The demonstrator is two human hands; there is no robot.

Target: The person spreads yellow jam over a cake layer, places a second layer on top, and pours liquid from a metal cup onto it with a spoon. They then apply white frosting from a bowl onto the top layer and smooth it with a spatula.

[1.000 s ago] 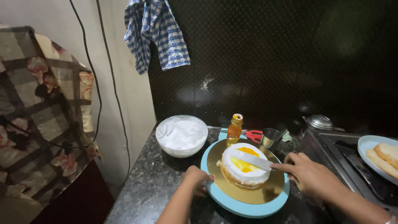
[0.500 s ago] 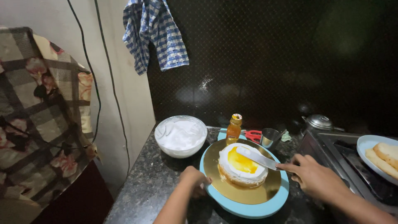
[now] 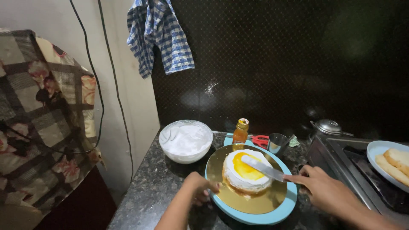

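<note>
Nearest the camera, the left hand [image 3: 200, 187] rests at the near-left edge of the blue turntable [image 3: 255, 217], its fingers [image 3: 211, 187] curled together against the rim where the round gold cake board [image 3: 255, 200] meets it. To the right of the turntable, the right hand [image 3: 326, 191] grips the handle of a flat metal spatula [image 3: 262, 167], fingers closed around it, with the blade reaching left and lying across the top of the cake [image 3: 246, 173]. The cake sits on the gold board at the middle of the turntable; it is a small round one covered in white cream, with a yellow-orange patch spread over its top under the blade. All of this stands on a dark speckled stone surface [image 3: 157, 183]. Just left of the turntable and a little farther back sits a white bowl [image 3: 186, 140] filled with white cream. Behind the turntable stands a small amber bottle [image 3: 240, 131] with a yellow cap, and beside it to the right lie red-handled scissors [image 3: 260, 140] and a small steel cup [image 3: 277, 142]. Right of the turntable is a stove [image 3: 353, 157], with a pale blue plate [image 3: 377, 153] of cake slices [image 3: 394, 159] on it and a small lidded steel pot [image 3: 328, 127] behind. On the dark wall above hangs a blue checked cloth [image 3: 159, 34].
</note>
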